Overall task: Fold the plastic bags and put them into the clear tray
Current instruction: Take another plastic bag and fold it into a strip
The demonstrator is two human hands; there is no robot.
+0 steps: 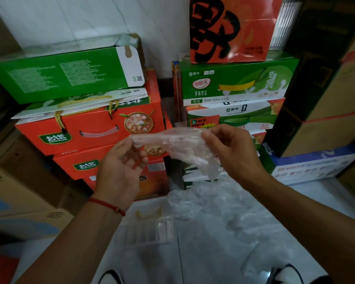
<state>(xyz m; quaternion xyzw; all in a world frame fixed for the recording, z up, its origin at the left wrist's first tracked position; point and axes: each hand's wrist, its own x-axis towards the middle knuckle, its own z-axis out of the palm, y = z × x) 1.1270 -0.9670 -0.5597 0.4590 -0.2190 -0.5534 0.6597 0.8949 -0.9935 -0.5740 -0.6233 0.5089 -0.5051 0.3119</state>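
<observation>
both forearms reach forward from the bottom corners, bare to the edge of view. the left hand (122, 160) is raised palm-up with the palm facing the camera, its fingers loosely curled and its thumb and fingertips pinching one end of a clear plastic bag (179, 144). a red string bracelet (108, 206) circles the left wrist. the right hand (232, 149) is held at the same height, back toward the camera, fingers curled and pinching the bag's other end. the hands are near each other, not touching.
</observation>
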